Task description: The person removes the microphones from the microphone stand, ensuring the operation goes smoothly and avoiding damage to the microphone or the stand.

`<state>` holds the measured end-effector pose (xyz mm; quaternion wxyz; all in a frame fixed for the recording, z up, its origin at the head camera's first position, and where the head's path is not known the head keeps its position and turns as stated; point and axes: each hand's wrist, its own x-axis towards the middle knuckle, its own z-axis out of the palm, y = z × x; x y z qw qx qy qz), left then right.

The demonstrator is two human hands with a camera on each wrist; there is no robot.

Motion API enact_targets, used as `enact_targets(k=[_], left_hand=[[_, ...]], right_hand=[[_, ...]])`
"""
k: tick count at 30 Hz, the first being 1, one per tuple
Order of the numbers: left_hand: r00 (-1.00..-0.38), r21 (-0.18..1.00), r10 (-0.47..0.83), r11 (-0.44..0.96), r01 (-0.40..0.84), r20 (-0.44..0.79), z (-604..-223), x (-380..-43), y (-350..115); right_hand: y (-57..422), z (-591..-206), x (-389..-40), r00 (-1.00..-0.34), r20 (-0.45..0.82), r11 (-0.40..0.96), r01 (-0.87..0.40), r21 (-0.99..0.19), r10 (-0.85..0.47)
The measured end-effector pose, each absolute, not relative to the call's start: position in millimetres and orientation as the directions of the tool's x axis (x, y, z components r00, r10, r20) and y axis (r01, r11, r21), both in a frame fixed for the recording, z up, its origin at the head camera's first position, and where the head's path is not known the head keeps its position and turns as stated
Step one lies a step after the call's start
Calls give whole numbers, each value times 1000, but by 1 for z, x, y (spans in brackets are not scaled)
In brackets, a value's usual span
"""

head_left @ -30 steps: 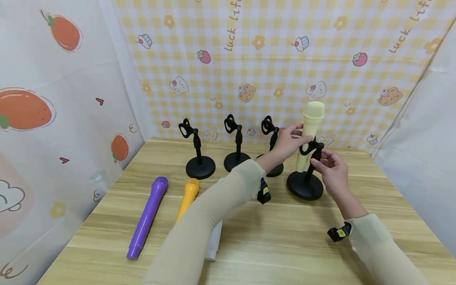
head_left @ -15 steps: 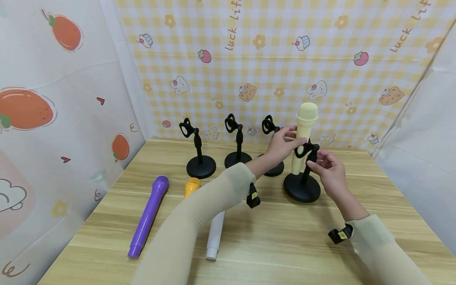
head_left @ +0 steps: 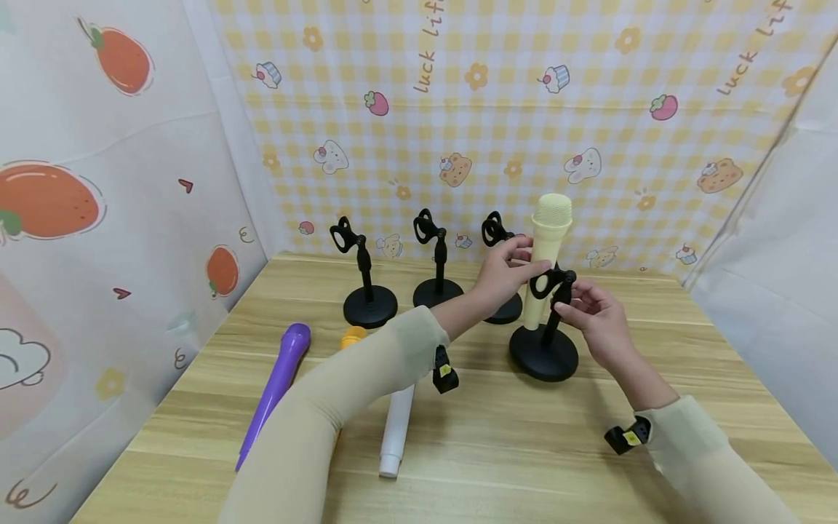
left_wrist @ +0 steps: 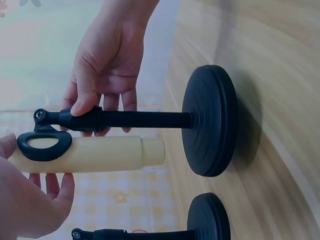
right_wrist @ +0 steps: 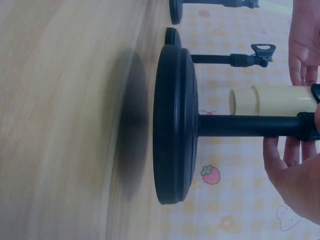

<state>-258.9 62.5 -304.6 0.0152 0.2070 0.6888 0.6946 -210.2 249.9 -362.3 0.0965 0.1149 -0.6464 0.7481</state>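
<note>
A pale yellow microphone (head_left: 548,236) stands nearly upright, its handle in the clip of a black desktop microphone stand (head_left: 543,354). My left hand (head_left: 504,278) holds the microphone's handle at the clip, thumb on the near side and fingers behind. The right hand (head_left: 601,320) grips the stand's post just below the clip joint, as the left wrist view shows with the post (left_wrist: 145,119) between thumb and fingers. In the right wrist view the round base (right_wrist: 172,125) appears lifted slightly off the tabletop, its shadow beside it. The microphone's lower end (left_wrist: 152,151) hangs free beside the post.
Three more black stands line the back: one at left (head_left: 369,306), one in the middle (head_left: 437,291), one behind my left hand (head_left: 504,309). Purple (head_left: 278,382), orange (head_left: 353,335) and white (head_left: 397,433) microphones lie left on the wooden table (head_left: 491,451), partly under my left arm.
Both hands have moved left and a little nearer, carrying the stand and the pale yellow microphone together. The left forearm now covers more of the orange and purple microphones.
</note>
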Motion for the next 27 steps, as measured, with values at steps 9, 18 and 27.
enact_targets(k=[9, 18, 27], left_hand=[[-929, 978, 304, -58, 202, 211, -303, -245, 53], [-934, 984, 310, -90, 155, 176, -305, -233, 45], [-939, 989, 313, -88, 119, 141, -309, -226, 42]], right_hand=[[252, -363, -205, -956, 271, -170, -250, -953, -112], [252, -367, -200, -938, 279, -201, -239, -950, -203], [253, -371, -196, -918, 304, -170, -267, -949, -254]])
